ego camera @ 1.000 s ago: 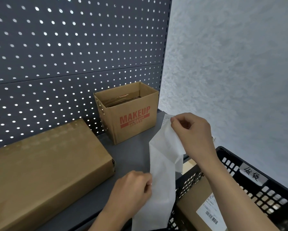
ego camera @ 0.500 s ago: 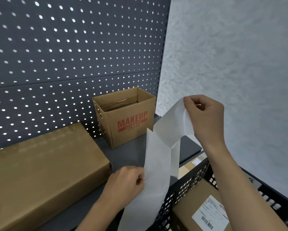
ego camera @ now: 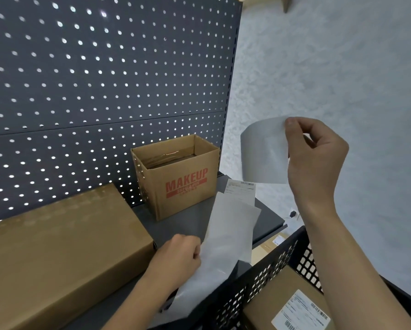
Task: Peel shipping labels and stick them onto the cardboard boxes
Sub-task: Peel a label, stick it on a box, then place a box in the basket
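Note:
My right hand [ego camera: 315,160] pinches a peeled shipping label [ego camera: 262,151] by its top corner and holds it in the air, its blank sticky side toward me. Lower down, my left hand [ego camera: 179,260] grips the white backing strip [ego camera: 226,241], which has a printed label [ego camera: 241,190] at its far end. A large closed cardboard box [ego camera: 57,253] lies on the grey shelf [ego camera: 188,222] to the left. Behind the strip stands a small open box marked MAKEUP [ego camera: 180,182].
A black perforated crate [ego camera: 254,282] at the lower right holds a cardboard box [ego camera: 271,303] with a label [ego camera: 301,314] stuck on it. A dark pegboard [ego camera: 104,91] backs the shelf. A pale textured wall [ego camera: 330,67] is on the right.
My right hand pulled the label up and to the right until it came free of the backing strip. The strip stayed in my left hand and dropped back toward the shelf.

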`<state>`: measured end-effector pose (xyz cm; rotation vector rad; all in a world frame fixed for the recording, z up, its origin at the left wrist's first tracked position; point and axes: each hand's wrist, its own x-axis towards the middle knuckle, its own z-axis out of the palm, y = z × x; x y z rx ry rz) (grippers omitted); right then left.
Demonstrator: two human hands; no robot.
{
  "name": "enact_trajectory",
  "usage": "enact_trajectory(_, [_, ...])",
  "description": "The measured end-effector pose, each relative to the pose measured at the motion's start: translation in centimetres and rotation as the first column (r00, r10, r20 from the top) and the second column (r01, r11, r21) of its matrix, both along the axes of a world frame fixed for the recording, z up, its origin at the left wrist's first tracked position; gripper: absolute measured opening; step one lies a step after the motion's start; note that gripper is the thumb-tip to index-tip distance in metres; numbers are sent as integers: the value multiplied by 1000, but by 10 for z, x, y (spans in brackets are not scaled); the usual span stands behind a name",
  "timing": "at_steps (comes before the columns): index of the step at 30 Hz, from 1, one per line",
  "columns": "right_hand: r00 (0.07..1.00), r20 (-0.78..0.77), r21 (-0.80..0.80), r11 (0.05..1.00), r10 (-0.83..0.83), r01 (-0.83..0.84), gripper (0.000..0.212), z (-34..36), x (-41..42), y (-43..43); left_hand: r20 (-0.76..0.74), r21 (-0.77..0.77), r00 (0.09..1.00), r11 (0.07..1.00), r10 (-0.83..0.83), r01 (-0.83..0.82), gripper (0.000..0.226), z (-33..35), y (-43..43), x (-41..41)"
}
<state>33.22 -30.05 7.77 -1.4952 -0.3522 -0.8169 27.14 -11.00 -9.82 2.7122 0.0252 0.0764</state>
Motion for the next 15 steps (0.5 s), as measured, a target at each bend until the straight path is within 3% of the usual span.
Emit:
enact_trajectory(4, [999, -27, -60, 997, 42, -44, 13, -5, 0, 4, -22, -59, 998, 996, 66, -67, 11, 1, 0, 4])
enact_trajectory(9, [990, -80, -158, 979, 118, -130, 11, -25, -2, 13, -150, -238, 989, 970, 14, -50, 9, 7, 4, -1])
enact_trajectory(15, [982, -81, -205, 962, 168, -181, 15, -33, -2, 20, -185, -388, 982, 921, -42, -33, 48, 38, 17, -29])
